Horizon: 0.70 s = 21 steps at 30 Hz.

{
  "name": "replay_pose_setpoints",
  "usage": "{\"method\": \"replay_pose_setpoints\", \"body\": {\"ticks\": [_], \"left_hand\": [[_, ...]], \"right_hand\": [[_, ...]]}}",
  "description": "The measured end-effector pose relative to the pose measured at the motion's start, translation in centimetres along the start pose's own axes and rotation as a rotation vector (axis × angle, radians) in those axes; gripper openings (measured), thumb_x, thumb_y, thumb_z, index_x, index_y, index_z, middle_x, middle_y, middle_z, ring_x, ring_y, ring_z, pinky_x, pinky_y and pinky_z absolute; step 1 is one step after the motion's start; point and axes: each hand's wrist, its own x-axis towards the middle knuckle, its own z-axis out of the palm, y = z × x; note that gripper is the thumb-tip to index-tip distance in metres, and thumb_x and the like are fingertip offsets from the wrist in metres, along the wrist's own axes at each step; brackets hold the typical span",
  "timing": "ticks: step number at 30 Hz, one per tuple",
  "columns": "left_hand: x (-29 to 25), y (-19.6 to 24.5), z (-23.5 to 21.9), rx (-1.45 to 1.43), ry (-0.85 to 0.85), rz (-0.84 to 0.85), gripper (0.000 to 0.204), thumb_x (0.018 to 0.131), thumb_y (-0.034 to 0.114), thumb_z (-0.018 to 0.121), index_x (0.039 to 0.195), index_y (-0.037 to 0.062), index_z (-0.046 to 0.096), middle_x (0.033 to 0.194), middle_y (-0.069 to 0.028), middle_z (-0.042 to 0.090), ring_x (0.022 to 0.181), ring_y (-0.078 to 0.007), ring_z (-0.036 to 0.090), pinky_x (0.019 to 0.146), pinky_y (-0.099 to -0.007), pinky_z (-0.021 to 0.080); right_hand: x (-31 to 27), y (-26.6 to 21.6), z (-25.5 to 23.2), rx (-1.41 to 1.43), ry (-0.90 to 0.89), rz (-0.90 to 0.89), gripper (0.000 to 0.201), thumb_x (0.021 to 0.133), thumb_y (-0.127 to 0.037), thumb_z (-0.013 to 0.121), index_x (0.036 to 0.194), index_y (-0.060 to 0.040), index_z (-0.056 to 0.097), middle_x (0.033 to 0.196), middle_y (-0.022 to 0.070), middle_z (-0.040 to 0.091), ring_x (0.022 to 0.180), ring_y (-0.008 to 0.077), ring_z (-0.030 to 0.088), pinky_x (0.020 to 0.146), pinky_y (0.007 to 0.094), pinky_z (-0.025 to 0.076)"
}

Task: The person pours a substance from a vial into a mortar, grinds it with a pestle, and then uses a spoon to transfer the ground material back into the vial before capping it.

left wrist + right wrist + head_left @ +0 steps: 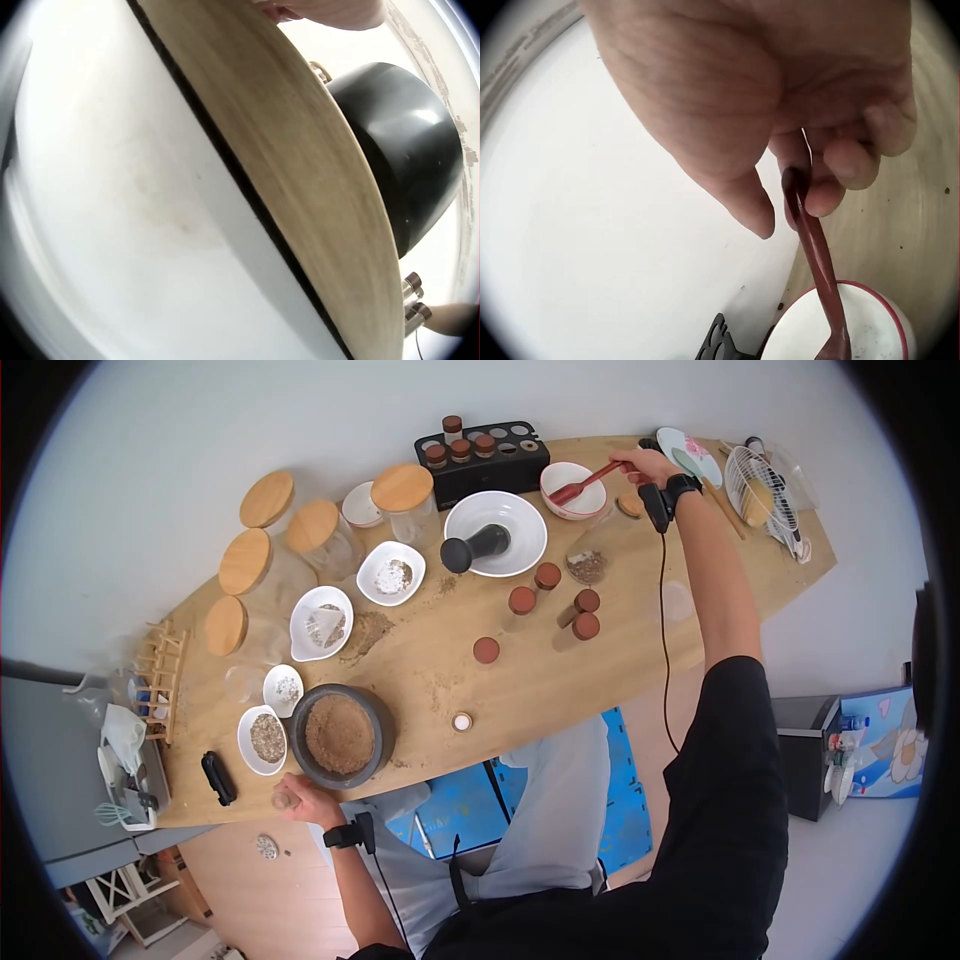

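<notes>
My right hand (648, 465) holds a red spatula (590, 482) by the end of its handle. Its head rests in a white bowl (870, 324) with a red rim. In the right wrist view, my fingers (826, 196) curl round the handle and the thumb stands a little apart. My left hand (310, 802) rests at the table's front edge, beside a dark stone mortar (385, 735) filled with brown powder (340, 732). Only a bit of that hand (337, 11) shows in the left wrist view, so its fingers are mostly hidden.
A white bowl (532, 530) holds a black pestle (485, 544). Several brown-capped jars (522, 600) stand mid-table, before a black rack (490, 478). White dishes (392, 573) and wooden-lidded jars (403, 490) line the left. A wire basket (745, 465) sits at far right.
</notes>
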Motion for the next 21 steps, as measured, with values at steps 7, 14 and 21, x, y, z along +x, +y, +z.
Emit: {"method": "replay_pose_setpoints", "body": {"ticks": [7,14,21], "left_hand": [[0.0,0.0,0.4,0.011,0.046,-0.015,0.035,0.104,0.019,0.063,0.075,0.0038,0.053,0.068,-0.0023,0.055,0.065,-0.0126,0.051,0.062,-0.0294,0.044],[-0.5,1.9,1.2,-0.165,-0.024,-0.148,0.040,0.105,0.022,0.065,0.071,0.0080,0.053,0.064,0.0037,0.054,0.060,-0.0067,0.048,0.052,-0.0275,0.038],[-0.5,0.9,1.3,0.044,0.002,-0.022,0.024,0.099,0.022,0.073,0.095,-0.0003,0.065,0.077,-0.0078,0.069,0.069,-0.0166,0.061,0.066,-0.0340,0.050]], "right_hand": [[-2.5,-2.9,2.6,0.003,0.005,-0.073,0.031,0.101,-0.043,0.065,0.110,-0.0141,0.073,0.085,-0.0109,0.066,0.070,0.0005,0.058,0.057,0.0199,0.039],[-16.5,-7.2,0.0,0.410,0.476,-0.503,0.036,0.107,-0.040,0.055,0.112,-0.0091,0.073,0.089,-0.0023,0.070,0.080,0.0065,0.063,0.068,0.0235,0.046],[-33.7,-8.1,26.3,0.537,0.197,-0.781,0.040,0.112,-0.033,0.048,0.112,-0.0012,0.072,0.087,0.0034,0.071,0.074,0.0082,0.063,0.068,0.0248,0.049]]}}
